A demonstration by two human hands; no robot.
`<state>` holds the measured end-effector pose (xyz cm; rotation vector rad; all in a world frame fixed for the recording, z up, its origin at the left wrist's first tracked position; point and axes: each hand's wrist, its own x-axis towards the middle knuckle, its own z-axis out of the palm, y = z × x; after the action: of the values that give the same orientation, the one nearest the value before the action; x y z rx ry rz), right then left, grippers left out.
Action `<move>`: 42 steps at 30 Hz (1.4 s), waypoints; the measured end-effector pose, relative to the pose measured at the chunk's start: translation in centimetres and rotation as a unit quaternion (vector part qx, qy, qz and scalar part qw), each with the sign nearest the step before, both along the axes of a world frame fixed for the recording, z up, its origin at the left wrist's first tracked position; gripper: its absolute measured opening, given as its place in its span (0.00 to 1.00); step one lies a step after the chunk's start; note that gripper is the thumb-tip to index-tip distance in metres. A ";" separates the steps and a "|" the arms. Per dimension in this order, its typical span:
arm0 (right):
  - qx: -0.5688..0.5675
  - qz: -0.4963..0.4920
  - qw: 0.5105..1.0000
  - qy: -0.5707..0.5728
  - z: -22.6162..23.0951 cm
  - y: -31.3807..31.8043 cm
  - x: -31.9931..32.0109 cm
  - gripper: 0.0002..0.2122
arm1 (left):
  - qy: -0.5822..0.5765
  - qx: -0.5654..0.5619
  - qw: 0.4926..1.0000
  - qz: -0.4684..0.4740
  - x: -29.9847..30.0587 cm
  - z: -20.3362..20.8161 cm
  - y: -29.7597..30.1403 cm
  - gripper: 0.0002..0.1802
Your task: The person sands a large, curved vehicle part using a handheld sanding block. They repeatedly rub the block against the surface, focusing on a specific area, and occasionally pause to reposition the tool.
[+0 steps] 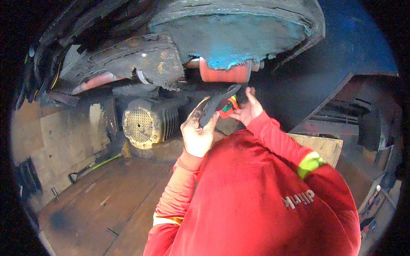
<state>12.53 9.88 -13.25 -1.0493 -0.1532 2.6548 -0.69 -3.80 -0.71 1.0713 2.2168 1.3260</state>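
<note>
A shoe (213, 106) with a black sole and orange and green colour on its upper is held tilted just below a red roller (224, 76). My left hand (198, 136), dark with dust, is closed around the shoe's near end, thumb on one side and fingers on the other. On its right side, my right hand (250, 112) has its lower fingers against the orange part, with other fingers pointing up. The roller looks smeared, as if spinning. A dusty hood (239, 38) with a frayed blue edge covers its top. Whether the sole touches the roller I cannot tell.
A motor (143, 123) with a perforated yellowish end cover stands left of my hands. Dusty grey flaps (141, 59) hang at the upper left. A dark blue panel (329, 55) rises on the right. A green-handled tool (100, 164) lies by the left wall.
</note>
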 end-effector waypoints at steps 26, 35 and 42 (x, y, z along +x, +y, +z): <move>-0.061 0.076 0.985 0.140 4.0 -1.4 -2.5 0.18 | 0.005 -0.136 0.990 -0.047 -1.2 8.4 2.7 0.10; -0.073 0.033 0.995 0.062 0.9 0.9 -1.2 0.18 | -0.013 -0.167 0.981 -0.093 -1.1 3.1 6.1 0.11; -0.018 0.098 0.966 0.240 4.5 -0.8 -2.6 0.19 | 0.038 -0.127 0.990 -0.051 -1.9 7.5 2.3 0.11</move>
<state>9.94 9.10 -8.70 -0.3869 -0.1118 3.0105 -2.58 -1.55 6.78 1.1377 2.2769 0.9434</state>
